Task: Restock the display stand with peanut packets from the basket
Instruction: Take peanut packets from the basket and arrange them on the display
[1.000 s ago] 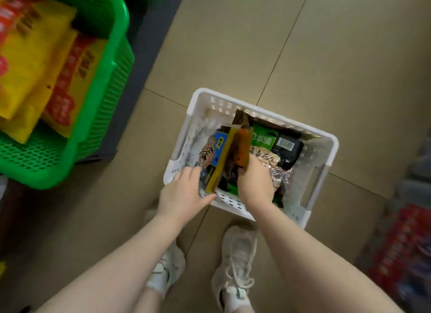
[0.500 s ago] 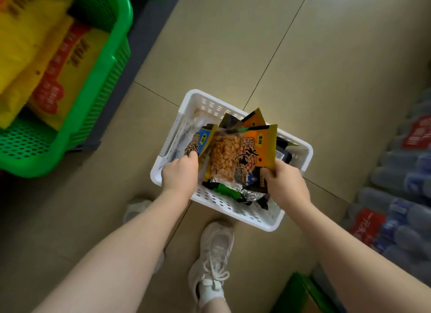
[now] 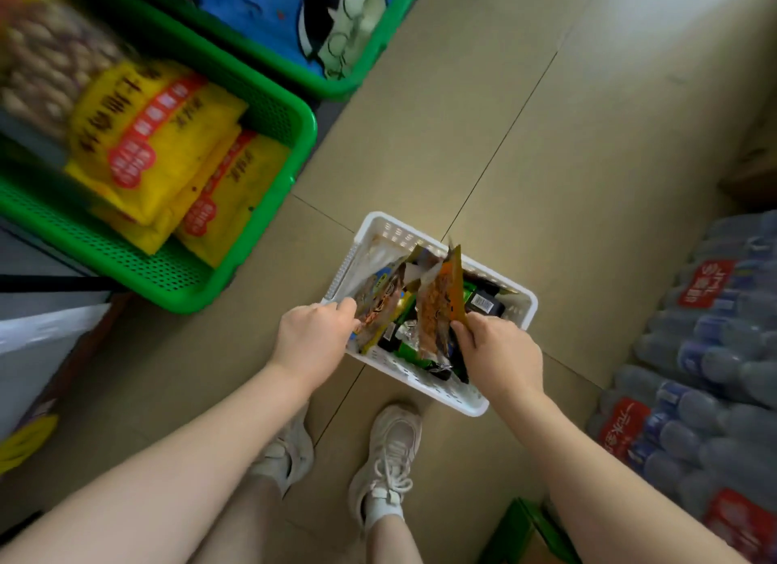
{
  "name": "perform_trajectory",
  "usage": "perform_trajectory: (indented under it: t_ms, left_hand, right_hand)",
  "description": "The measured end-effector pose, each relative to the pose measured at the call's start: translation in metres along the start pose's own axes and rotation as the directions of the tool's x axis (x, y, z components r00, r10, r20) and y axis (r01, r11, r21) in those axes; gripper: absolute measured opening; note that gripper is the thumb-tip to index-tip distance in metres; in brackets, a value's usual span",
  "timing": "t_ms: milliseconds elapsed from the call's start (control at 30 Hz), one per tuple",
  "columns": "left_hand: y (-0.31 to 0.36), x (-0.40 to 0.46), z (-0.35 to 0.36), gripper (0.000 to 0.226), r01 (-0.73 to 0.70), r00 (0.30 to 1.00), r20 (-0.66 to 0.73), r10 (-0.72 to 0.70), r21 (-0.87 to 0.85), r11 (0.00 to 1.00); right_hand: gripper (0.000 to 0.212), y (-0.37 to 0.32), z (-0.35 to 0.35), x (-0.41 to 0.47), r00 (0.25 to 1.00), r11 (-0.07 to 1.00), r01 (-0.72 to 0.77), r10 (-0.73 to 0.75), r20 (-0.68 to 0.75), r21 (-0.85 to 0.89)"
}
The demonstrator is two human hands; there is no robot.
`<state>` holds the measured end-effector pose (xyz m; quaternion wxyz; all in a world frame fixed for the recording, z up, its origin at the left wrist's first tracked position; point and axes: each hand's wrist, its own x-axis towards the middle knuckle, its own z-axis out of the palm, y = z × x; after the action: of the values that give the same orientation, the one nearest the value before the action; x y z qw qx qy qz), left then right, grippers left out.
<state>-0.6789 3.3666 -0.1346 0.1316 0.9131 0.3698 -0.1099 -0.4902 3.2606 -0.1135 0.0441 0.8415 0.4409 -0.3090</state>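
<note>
A white basket (image 3: pixel 502 395) stands on the tiled floor (image 3: pixel 546 164), near the person's feet. Two peanut packets are held upright above its near half. The orange packet (image 3: pixel 439 307) is pinched at its near lower corner by the right hand (image 3: pixel 500 355), whose grip is closed on the film. The blue-edged packet (image 3: pixel 378 307), just left of it, is pinched at its near edge by the left hand (image 3: pixel 313 340), likewise closed. Further packets (image 3: pixel 483 300) lie loose in the basket.

The packets are judged to be light, thin and flexible, with glossy film that may slip. A loose fill is likely to shift and sag when a packet is held by one corner. The flat sealed margin is the recommended hold, since the nuts can be crushed if the body is squeezed.

The green display bins (image 3: pixel 260 235) stand to the far left, holding yellow bags (image 3: pixel 168 151).
</note>
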Motion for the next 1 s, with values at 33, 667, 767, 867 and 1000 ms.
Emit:
perform_trajectory:
  t_ms: [33, 667, 767, 867, 1000]
  left_hand:
    - [0.0, -0.006, -0.02, 0.036, -0.008, 1.0, -0.003, 0.008, 0.002, 1.0]
    - [-0.053, -0.312, -0.459, 0.041, 0.379, 0.896, -0.358, -0.262, 0.311, 0.872]
    - [-0.066, -0.373, -0.5, 0.03, 0.446, 0.836, -0.482, -0.261, 0.323, 0.834]
    - [-0.079, -0.434, -0.542, 0.021, 0.56, 0.719, -0.622, -0.309, 0.256, 0.788]
    - [-0.098, -0.506, -0.596, 0.008, 0.646, 0.587, -0.778, -0.225, 0.283, 0.709]
  right_hand:
    - [0.028, -0.004, -0.018, -0.011, 0.999, 0.997, 0.047, -0.047, 0.007, -0.068]
    - [0.035, -0.285, -0.46, -0.257, 0.422, 0.5, 0.866, -0.738, -0.527, -0.005]
    - [0.036, -0.354, -0.49, -0.31, 0.281, 0.339, 0.941, -0.776, -0.564, 0.002]
    - [0.029, -0.416, -0.505, -0.359, 0.172, 0.192, 0.981, -0.777, -0.606, 0.033]
    - [0.012, -0.506, -0.513, -0.414, 0.07, 0.067, 0.997, -0.789, -0.61, 0.029]
